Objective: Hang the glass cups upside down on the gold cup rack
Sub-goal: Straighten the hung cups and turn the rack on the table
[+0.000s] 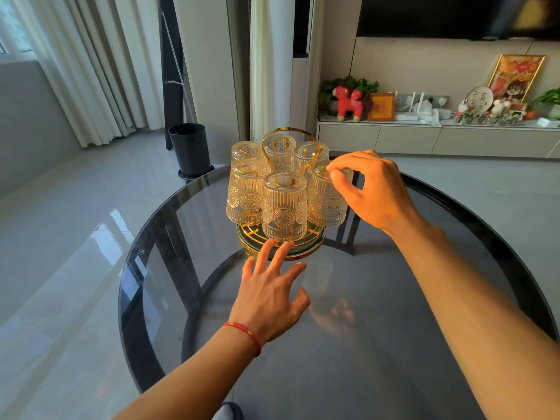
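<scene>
A round, dark glass tabletop (394, 313) fills the lower middle of the frame, and the gold cup rack (281, 247) stands on it just above centre. Six ribbed glass cups sit upside down on the rack in a ring around its looped gold handle (272, 140). The front cup (284, 207) hangs nearest the camera, with one cup at its left (245, 195) and one at its right (328, 201); three more stand behind them, partly hidden.

The right hand (372, 189) reaches in from the right of the frame, its grip a narrow pinch: thumb and forefinger tips (335, 174) close on the upturned base of the right-hand cup, the other fingers curled loosely beside the glass.

The left hand (269, 295) comes up from the lower middle of the frame with its grip wide open and nothing in it, fingers spread. Its longest fingertips (268, 245) lie at the front edge of the rack's round base; whether they press on it cannot be told. A red cord bracelet (245, 336) circles that wrist.

Upper right, a low cabinet (409, 137) carries a red toy horse (348, 101) and framed pictures
</scene>
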`<state>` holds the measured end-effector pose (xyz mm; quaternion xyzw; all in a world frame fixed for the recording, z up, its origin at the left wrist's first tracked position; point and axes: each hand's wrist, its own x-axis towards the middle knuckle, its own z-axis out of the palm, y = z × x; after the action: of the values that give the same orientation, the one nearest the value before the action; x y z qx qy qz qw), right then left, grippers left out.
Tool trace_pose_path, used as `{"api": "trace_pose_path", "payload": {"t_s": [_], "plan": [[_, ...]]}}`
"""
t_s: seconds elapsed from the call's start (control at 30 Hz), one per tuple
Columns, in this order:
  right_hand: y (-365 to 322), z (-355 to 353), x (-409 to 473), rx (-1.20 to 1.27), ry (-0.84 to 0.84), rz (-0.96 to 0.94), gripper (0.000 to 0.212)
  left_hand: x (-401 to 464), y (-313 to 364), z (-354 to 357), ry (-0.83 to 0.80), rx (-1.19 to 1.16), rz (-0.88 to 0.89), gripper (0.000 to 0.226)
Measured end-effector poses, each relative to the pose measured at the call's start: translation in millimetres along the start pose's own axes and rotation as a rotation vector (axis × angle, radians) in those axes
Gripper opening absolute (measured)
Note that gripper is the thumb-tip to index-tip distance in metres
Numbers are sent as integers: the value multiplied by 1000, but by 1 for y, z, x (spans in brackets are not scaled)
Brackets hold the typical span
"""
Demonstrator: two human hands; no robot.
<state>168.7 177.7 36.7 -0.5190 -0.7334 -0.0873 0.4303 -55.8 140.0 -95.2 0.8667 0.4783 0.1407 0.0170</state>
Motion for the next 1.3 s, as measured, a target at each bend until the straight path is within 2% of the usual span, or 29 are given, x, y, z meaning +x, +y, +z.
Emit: {"api": "trace_pose_path", "payload": {"t_s": [0.1,0.17,0.3,0.5,0.7,1.3], "plan": [[-5,1,2,67,39,89,25,0,1,0,0,6,-2,62],[-10,1,8,143,9,205,31,0,1,-1,5,6,-1,61],[-14,0,41,312,-130,413,48,-1,0,-2,1,-3,0,62],[-7,16,81,397,-389,550,78,-1,0,-2,-1,4,3,60],[-4,24,87,329,-395,564,86,-1,-2,-1,-13,-9,3,63],[10,17,89,274,-322,536,88,1,-3,2,7,9,8,60]]}}
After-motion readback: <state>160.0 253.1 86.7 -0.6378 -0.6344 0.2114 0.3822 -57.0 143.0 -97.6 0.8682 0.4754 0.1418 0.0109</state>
